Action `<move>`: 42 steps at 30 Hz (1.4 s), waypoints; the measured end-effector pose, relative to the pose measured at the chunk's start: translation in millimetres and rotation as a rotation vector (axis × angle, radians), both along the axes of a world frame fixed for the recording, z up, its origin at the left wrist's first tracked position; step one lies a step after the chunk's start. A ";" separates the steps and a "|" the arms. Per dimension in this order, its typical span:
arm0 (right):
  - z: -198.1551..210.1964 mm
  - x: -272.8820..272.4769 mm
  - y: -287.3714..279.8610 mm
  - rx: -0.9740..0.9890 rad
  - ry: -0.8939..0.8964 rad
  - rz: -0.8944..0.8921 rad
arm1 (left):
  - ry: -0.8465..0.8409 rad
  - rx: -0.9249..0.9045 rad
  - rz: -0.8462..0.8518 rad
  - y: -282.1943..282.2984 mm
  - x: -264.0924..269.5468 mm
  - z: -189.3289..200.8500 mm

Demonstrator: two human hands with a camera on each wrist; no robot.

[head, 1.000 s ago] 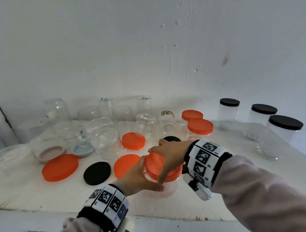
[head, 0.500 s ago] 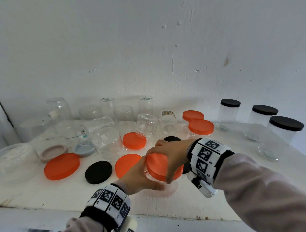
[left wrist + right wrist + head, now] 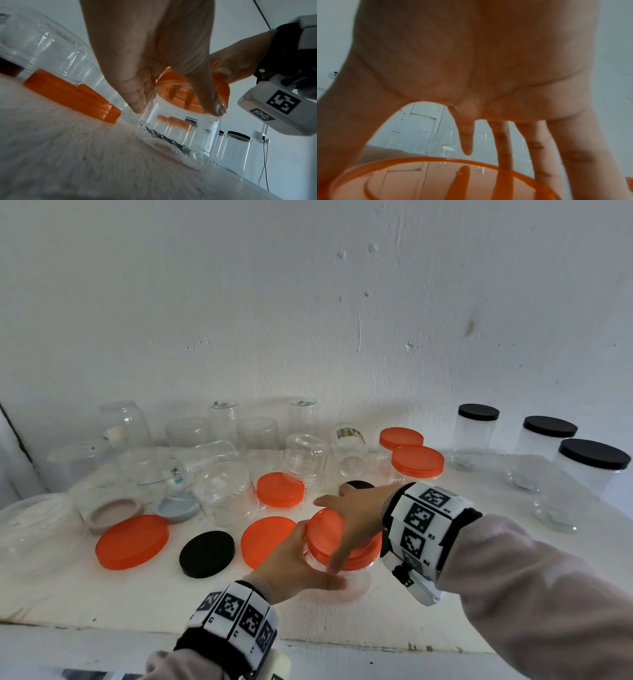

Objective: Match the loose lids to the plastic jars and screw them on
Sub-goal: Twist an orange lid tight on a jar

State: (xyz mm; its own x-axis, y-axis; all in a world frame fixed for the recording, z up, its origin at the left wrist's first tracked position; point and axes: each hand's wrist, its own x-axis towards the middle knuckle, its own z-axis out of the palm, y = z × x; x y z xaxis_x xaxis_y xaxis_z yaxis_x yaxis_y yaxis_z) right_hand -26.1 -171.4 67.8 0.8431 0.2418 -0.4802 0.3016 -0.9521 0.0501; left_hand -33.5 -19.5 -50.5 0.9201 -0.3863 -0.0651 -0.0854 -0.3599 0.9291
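Here, orange lid [image 3: 337,537] under right hand [image 3: 356,510] grip, fingers curled round; clear jar [image 3: 180,135] within left hand [image 3: 294,566] clasp.

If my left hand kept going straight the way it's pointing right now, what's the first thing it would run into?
Your left hand already grips the clear jar under the orange lid, so it would push the jar first. Beyond that, probably your right hand on the lid, though depth is unclear.
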 end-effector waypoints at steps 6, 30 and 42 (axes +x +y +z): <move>-2.9 -0.9 0.6 0.017 -0.029 -0.038 | -0.013 0.004 0.008 -1.1 -1.4 -0.6; 5.4 0.2 -2.8 0.021 0.013 -0.031 | -0.045 0.023 0.014 -2.5 -2.3 -0.3; -6.7 0.0 -4.3 0.054 -0.030 -0.039 | -0.053 0.003 0.007 -3.6 -1.8 -0.9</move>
State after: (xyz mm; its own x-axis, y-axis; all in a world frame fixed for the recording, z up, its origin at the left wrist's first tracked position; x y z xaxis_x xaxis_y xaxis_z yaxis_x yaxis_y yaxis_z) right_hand -26.1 -175.7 61.1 0.8662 0.2337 -0.4417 0.2637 -0.9646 0.0069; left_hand -35.3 -23.1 -51.4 0.9251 -0.3794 -0.0174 -0.1318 -0.3635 0.9222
